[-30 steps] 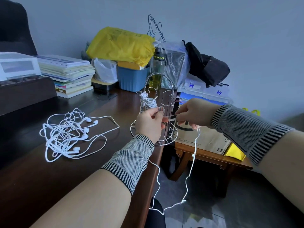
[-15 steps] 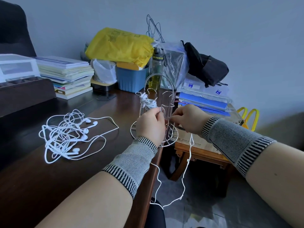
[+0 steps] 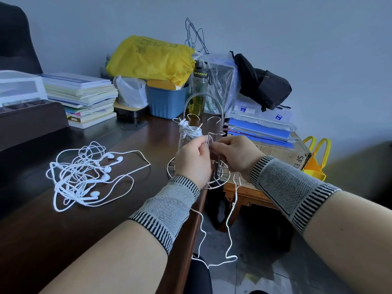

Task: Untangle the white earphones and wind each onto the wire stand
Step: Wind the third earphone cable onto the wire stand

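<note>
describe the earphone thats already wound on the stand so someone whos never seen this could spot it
Find the wire stand at the right edge of the dark wooden desk, just beyond the two hands. The wound earphone is the tight white bundle round an upper-left prong. Unlike the loose tangled earphones on the desk, it is compact and off the surface.

Two hands, a left hand (image 3: 192, 160) and a right hand (image 3: 237, 154), meet at one wire stand (image 3: 198, 145). One wound earphone bundle (image 3: 188, 130) sits on it, one earphone cable (image 3: 228, 230) hangs below the hands, and one tangled pile of earphones (image 3: 84, 175) lies on the surface (image 3: 63, 240), with about six earbuds showing.
</note>
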Demonstrator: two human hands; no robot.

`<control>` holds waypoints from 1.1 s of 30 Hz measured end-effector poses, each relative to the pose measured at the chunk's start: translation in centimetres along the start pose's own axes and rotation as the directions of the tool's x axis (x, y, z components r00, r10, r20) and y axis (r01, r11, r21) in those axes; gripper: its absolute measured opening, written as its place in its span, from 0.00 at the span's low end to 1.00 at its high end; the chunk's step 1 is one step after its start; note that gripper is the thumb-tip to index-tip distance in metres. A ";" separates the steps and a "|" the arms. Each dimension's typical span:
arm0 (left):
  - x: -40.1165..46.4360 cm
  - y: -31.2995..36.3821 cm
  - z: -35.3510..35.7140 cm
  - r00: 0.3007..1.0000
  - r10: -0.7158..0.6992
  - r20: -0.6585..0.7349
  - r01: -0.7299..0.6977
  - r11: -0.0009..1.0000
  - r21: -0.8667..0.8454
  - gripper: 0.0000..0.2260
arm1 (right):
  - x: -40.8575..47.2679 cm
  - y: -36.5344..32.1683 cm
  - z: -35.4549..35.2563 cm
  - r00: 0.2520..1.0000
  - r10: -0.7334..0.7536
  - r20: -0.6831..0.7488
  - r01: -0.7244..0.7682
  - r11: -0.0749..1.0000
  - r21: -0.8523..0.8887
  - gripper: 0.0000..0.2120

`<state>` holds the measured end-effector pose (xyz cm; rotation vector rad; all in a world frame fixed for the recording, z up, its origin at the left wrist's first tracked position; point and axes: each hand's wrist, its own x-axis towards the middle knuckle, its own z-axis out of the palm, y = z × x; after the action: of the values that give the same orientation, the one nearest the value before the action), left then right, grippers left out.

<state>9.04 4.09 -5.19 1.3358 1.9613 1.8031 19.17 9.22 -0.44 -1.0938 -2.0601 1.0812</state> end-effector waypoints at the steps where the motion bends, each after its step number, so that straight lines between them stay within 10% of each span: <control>1: -0.1 -0.1 0.1 1.000 0.011 0.016 -0.011 1.000 0.007 0.13 | 0.0 0.0 0.2 0.999 -0.001 -0.036 0.003 0.999 0.037 0.09; 15: -0.2 0.2 -0.2 0.999 0.002 0.038 -0.007 0.990 0.138 0.14 | 0.3 0.6 1.9 0.965 0.051 -0.257 0.004 0.978 0.209 0.09; 33: 0.0 0.1 -0.5 0.998 0.009 -0.057 0.002 0.983 0.183 0.10 | -1.2 0.1 1.8 0.988 0.154 -0.011 -0.098 0.683 0.723 0.07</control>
<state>8.77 3.72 -5.01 1.3530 2.2029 1.7162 18.44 7.56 -1.53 -0.8306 -1.2768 1.6966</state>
